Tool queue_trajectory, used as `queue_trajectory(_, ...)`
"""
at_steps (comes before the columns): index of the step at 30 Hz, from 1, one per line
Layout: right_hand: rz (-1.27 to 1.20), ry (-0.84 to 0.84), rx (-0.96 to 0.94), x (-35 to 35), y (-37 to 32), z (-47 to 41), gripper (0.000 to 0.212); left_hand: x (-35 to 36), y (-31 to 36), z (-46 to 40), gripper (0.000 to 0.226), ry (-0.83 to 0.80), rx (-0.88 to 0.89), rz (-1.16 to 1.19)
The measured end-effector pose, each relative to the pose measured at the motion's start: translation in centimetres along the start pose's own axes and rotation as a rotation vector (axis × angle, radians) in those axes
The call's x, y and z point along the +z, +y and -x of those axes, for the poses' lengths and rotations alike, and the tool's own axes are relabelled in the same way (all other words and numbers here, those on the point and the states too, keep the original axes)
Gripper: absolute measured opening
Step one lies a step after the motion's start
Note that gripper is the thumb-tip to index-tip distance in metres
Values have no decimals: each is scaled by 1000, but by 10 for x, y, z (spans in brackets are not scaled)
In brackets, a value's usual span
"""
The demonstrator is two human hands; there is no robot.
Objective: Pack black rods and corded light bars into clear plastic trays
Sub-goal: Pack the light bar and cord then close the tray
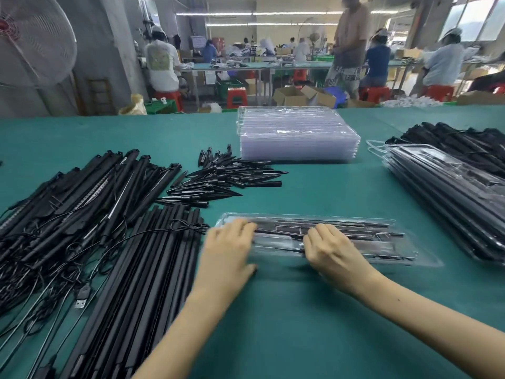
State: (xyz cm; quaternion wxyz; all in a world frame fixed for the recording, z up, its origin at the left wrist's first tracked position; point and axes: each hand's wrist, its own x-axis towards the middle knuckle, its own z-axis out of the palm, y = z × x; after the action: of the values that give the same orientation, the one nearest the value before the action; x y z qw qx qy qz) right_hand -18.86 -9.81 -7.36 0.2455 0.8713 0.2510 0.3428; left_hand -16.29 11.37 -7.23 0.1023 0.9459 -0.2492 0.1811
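A clear plastic tray lies on the green table in front of me, with black rods lying lengthwise in it. My left hand rests on the tray's left end, fingers laid over it and thumb by the near edge. My right hand presses on the tray near its middle, fingers bent onto the top. Left of the tray lies a bundle of plain black rods. Further left is a heap of corded light bars with tangled cables and a USB plug.
A pile of short black spikes lies behind the tray. A stack of empty clear trays stands at the back centre. Filled trays are stacked at the right. People work at benches beyond the table; a fan stands far left.
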Motion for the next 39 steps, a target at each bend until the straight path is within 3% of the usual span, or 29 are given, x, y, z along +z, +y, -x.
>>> queue_trajectory(2,3,38,-1,5,4,7,34,-15,-27,12,54,-16,-37,-66)
queue_trajectory(6,-38,104,23,11,10,17,36,-22,-40,22,30,47,-8,71)
queue_trajectory(8,-53,106,67,13,11,21,33,-19,-35,24,32,94,-156,244)
queue_trajectory(10,-80,113,105,15,11,24,33,-15,-33,27,40,131,-431,470)
queue_trajectory(13,-112,151,129,18,8,29,26,-18,-30,22,23,-156,-869,1126)
queue_trajectory(14,-125,165,136,19,7,30,25,-21,-27,20,17,-280,-935,1338)
queue_trajectory(16,-146,187,138,21,7,32,23,-24,-27,16,36,-384,-956,1516)
queue_trajectory(18,-161,184,125,22,6,32,23,-19,-30,10,60,-323,-955,1488)
queue_trajectory(19,-175,180,122,23,7,31,24,-15,-29,8,61,-284,-947,1451)
queue_trajectory(22,-232,161,151,23,8,30,30,-9,-24,5,32,-252,-916,1382)
queue_trajectory(25,-263,149,190,21,8,30,29,-5,-22,1,18,-184,-913,1321)
queue_trajectory(34,-291,122,239,20,7,32,27,-4,-20,-4,9,-101,-944,1316)
queue_trajectory(39,-297,104,252,19,6,33,28,0,-14,-9,16,-83,-995,1238)
